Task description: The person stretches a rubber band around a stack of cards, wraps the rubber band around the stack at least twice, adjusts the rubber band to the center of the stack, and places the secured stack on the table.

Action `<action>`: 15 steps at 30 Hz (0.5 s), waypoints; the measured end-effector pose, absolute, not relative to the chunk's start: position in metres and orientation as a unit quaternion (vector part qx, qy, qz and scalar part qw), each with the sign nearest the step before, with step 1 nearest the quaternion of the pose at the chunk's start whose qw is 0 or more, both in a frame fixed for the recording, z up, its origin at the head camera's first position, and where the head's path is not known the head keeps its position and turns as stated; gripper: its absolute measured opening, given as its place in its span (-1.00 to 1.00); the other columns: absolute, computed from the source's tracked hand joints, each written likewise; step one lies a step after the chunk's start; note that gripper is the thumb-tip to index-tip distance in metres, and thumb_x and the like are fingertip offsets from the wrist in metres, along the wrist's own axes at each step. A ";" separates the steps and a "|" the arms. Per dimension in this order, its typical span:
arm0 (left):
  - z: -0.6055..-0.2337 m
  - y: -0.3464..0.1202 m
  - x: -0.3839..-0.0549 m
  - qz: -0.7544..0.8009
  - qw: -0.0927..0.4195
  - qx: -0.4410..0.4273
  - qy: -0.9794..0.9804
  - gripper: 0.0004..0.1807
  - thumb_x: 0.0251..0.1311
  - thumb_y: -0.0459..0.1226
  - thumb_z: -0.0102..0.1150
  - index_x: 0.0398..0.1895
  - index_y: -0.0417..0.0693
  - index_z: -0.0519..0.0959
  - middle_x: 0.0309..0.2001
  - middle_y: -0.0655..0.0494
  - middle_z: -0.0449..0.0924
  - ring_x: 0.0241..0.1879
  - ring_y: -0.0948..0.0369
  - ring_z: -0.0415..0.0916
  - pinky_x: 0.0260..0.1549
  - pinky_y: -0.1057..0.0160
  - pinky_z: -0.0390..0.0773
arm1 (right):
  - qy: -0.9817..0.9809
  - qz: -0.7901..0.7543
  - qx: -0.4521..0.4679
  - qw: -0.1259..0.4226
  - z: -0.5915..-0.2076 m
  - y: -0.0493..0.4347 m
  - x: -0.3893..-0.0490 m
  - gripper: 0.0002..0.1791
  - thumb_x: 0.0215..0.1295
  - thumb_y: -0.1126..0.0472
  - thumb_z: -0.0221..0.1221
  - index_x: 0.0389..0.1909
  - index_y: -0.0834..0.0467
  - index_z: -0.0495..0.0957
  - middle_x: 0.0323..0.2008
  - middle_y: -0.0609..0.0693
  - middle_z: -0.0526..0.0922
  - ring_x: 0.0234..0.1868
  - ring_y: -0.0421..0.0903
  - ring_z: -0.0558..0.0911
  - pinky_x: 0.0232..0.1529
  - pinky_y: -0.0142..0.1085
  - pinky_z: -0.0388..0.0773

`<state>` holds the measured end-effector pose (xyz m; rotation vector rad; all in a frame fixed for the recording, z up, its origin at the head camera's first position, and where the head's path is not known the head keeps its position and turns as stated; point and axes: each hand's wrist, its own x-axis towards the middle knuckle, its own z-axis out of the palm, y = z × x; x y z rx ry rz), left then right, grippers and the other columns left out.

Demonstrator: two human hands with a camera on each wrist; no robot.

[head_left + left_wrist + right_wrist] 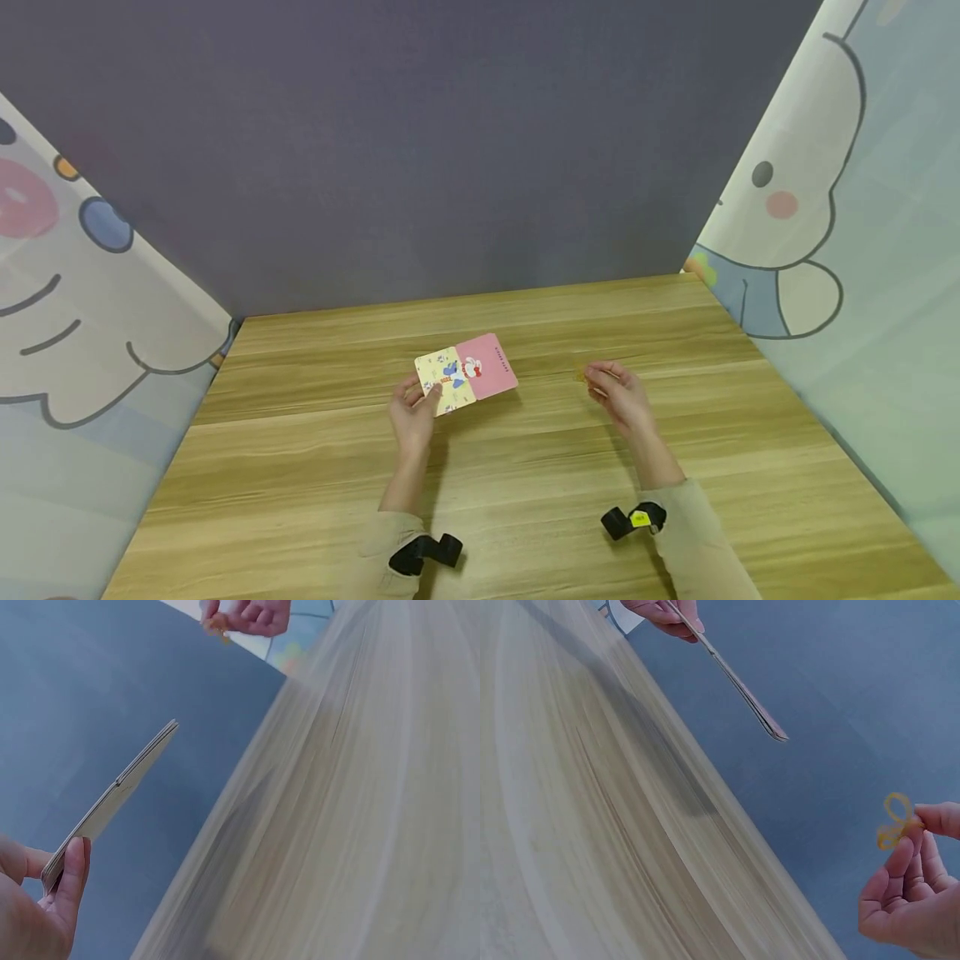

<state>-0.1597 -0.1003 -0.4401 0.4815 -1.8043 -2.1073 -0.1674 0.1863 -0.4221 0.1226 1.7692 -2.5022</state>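
Above the wood-grain surface point(525, 492), a person's left hand point(412, 417) is gripping a pink-and-yellow booklet point(467, 377) while the right hand point(624, 402) is pinching a looped yellow band point(889, 837).

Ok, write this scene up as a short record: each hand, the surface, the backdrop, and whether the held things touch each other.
Left hand: pinches a pink-and-yellow card with cartoon figures
Right hand: pinches a looped yellow band
Surface: wood-grain tabletop, below both hands
Backdrop: dark panel behind, cartoon-printed sheets at both sides
Held things: apart
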 end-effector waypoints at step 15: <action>-0.444 -0.082 -0.151 -0.751 0.143 0.148 -0.627 -0.65 0.01 -0.52 0.15 -0.09 -0.37 0.36 -0.37 -0.22 0.56 -0.59 0.28 0.52 -0.64 0.42 0.52 | 0.510 -0.860 -0.014 0.011 -0.426 0.185 -0.167 -0.72 0.16 0.54 0.02 -0.32 0.17 0.63 -0.33 -0.04 0.65 -0.25 -0.18 0.60 -0.19 -0.44 0.49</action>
